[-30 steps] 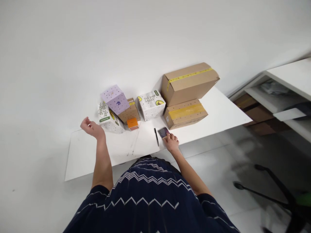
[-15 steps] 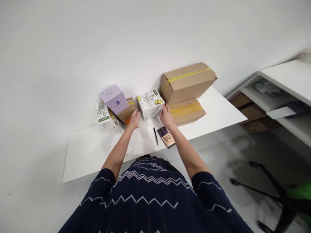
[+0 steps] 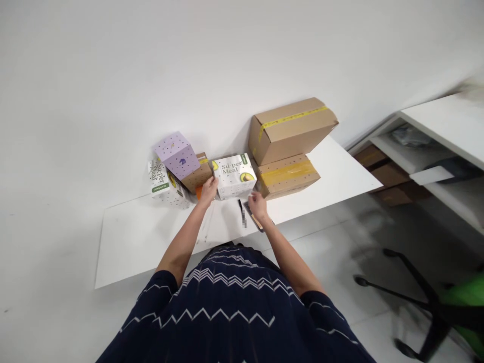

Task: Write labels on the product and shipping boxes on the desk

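Observation:
A white "Super Meal" box (image 3: 235, 174) with avocado pictures stands on the white table (image 3: 128, 234). My left hand (image 3: 209, 191) is closed against its left front edge, thumb and fingers at the side. Just off the box's lower right corner is my right hand (image 3: 258, 205), fingers curled together; whatever may be in them is hidden. Beneath that hand a phone (image 3: 254, 217) lies partly covered. Left of the phone is a black pen (image 3: 242, 212). A small orange thing (image 3: 198, 192) shows beside my left hand.
At left, a lilac box (image 3: 177, 155) leans over another "Super Meal" box (image 3: 166, 185) and a small brown box (image 3: 198, 176). Two taped cardboard boxes, a large one (image 3: 293, 131) and a lower one (image 3: 289, 176), stand at right. Beyond are a shelf unit (image 3: 434, 131) and chair legs (image 3: 401, 292).
The middle "Super Meal" box has come nearer to me. My right hand has left its right side, moved down toward me over the phone and curled. My left hand stays by the box.

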`<state>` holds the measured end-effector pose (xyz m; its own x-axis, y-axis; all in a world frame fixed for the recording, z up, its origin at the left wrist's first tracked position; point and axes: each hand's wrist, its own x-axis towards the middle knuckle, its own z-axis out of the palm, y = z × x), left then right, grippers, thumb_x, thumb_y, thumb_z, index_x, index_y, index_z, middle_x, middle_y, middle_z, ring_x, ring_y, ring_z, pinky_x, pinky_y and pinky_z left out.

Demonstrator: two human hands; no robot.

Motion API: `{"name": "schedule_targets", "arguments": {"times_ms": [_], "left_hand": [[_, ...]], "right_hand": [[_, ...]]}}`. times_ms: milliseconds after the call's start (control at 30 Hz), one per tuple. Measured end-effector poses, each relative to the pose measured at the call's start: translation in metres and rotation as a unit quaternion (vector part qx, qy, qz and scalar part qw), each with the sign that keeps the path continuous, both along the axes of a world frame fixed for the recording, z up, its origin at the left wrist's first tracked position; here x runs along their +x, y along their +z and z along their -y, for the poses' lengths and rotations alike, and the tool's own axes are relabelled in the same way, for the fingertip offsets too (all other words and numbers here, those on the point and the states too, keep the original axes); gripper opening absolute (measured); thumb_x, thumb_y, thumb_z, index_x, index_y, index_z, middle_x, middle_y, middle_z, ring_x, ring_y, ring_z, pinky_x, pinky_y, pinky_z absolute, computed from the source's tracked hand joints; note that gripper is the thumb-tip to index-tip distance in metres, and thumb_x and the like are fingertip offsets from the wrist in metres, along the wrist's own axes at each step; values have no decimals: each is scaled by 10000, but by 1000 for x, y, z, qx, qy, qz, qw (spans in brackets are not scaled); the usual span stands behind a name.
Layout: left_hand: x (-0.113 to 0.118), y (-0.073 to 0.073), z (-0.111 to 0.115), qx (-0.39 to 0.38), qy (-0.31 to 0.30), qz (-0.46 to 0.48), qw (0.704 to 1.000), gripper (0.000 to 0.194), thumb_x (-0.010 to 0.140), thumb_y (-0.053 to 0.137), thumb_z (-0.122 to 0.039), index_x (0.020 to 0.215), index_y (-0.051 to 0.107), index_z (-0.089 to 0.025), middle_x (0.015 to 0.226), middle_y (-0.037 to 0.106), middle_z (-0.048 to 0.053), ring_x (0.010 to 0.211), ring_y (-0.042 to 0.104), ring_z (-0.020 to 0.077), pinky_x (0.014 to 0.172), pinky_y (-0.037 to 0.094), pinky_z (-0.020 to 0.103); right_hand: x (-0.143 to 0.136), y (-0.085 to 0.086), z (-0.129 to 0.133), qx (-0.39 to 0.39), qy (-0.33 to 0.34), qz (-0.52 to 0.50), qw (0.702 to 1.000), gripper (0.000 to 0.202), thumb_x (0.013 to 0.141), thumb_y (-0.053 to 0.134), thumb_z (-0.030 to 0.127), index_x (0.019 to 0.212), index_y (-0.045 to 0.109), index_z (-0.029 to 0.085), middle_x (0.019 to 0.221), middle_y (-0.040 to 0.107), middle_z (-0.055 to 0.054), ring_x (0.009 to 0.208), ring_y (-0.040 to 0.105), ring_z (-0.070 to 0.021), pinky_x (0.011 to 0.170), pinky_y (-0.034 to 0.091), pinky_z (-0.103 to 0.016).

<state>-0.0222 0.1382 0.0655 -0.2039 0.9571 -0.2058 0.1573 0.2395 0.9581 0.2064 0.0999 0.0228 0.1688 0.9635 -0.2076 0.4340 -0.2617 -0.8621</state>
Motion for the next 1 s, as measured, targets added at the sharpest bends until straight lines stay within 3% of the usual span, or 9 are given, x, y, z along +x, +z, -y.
{"name": "schedule_targets", "arguments": {"times_ms": [100,167,333,500,633,733,833,933,1000], "left_hand": [[3,-1,1,-13,-6,-7,1000,465,854,674,-487,1208,693,-187,1196,723,108,1134,652,269,987,482,360],[7,-1,0,-21,-3,-21,1000,464,834,698,-474,1200,697,-189,1166,731,108,1103,659,270,964,492,359],[8,-3,-1,-27,5,-37,999,487,831,691,-468,1226,678,-183,1149,729,120,1063,665,265,944,503,382],[6,-5,1,-26,4,-37,999,496,832,687,-482,1233,665,-190,1134,728,116,1052,667,253,929,509,371],[8,-4,6,-24,4,-34,999,504,833,692,-475,1257,649,-206,1160,721,115,1070,661,260,935,506,376],[10,-4,16,-19,2,-36,999,512,841,690,-463,1293,628,-231,1201,709,107,1097,651,264,954,501,387],[12,-3,31,-11,-2,-38,999,536,849,683,-447,1332,601,-232,1249,689,110,1129,638,273,980,494,405],[13,-3,52,-1,-16,-29,999,559,857,673,-429,1367,569,-226,1315,655,116,1171,617,276,995,489,415],[13,-3,67,0,-27,-19,999,576,852,671,-422,1383,547,-236,1380,613,115,1208,594,275,990,494,414]], "right_hand": [[-18,-19,31,-127,139,203,961,360,977,477,280,1263,574,85,1182,691,-211,1101,670,-275,944,504,-369],[-31,-29,44,-168,190,248,935,350,944,558,260,1243,583,80,1219,668,-241,1128,660,-323,950,490,-414],[-45,-38,54,-177,203,249,930,388,890,471,27,1261,576,73,1211,669,-252,1117,672,-294,932,476,-373],[-30,-33,63,-168,200,222,939,268,798,560,65,1040,671,97,1017,726,-194,1032,683,-293,868,485,-327],[-6,-23,71,-132,147,184,963,262,824,476,146,1011,660,155,890,712,-103,911,677,-241,755,511,-293],[9,-6,64,-71,-16,25,997,286,842,410,240,1002,639,182,777,657,-39,754,644,-201,643,516,-275],[17,17,47,-4,-141,-155,978,333,833,470,374,1044,640,181,762,625,-11,628,581,-159,579,508,-262],[17,35,31,11,-147,-212,966,459,854,503,535,1115,641,183,830,639,-32,588,545,-150,535,502,-277],[15,39,28,-16,-125,-212,969,507,876,478,621,1055,657,181,772,621,-41,579,539,-167,494,485,-288]]}}
